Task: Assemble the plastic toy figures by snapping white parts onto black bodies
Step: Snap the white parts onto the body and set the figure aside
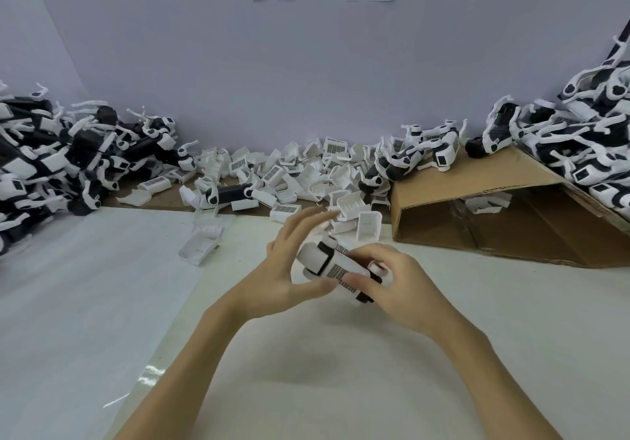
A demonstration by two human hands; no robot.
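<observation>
I take the cardboard flap (pixel 477 187) as landmark. Far left of it sits a big heap of figures (pixel 51 163); on and right of it, another stack of figures (pixel 579 139). Just left of the flap lies the spill of loose white parts (pixel 306 173). Down-left of the flap, over the white tabletop (pixel 324 371), I hold one toy figure (pixel 335 267), black body with white shell. My right hand (pixel 392 286) curls round its near end, gripping. My left hand (pixel 293 258) is spread, thumb and palm against the white end, fingers straight. Risk: shell looks half-seated; pressing off-axis could pop it or slip the figure out of my grip.
</observation>
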